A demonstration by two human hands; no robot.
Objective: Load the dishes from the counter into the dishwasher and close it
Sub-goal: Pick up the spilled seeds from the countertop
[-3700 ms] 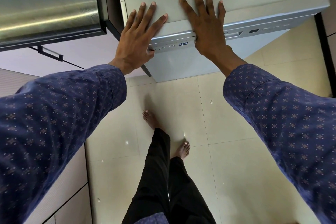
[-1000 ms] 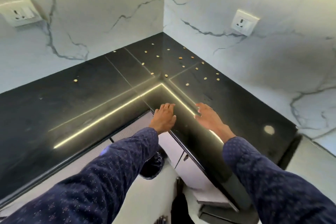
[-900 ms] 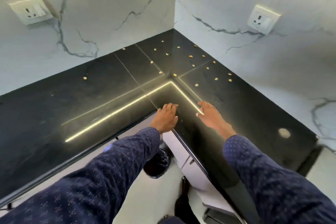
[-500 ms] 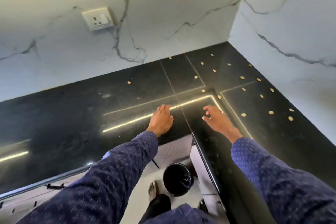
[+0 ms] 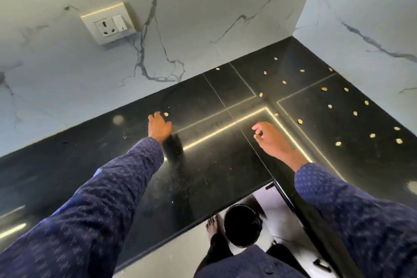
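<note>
Left hand: we reach our left hand [image 5: 159, 126] out over the black counter [image 5: 203, 178]; fingers look loosely spread and hold nothing; touching the surface or just above it, we cannot tell.
Right hand: our right hand [image 5: 268, 140] hovers low over the counter, fingers loosely curled, nothing between them.
Dishes: none on the counter near either hand.
Dishwasher: not in view, so we cannot tell whether its door is shut.
Counter beyond right hand: small tan bits [image 5: 330, 106] scattered toward the wall corner; one lies just past the left fingertips.
Below the hands: a dark round bin [image 5: 242, 224] on the floor.
Progress: we judge loading done or nearly so; closing unconfirmed.
</note>
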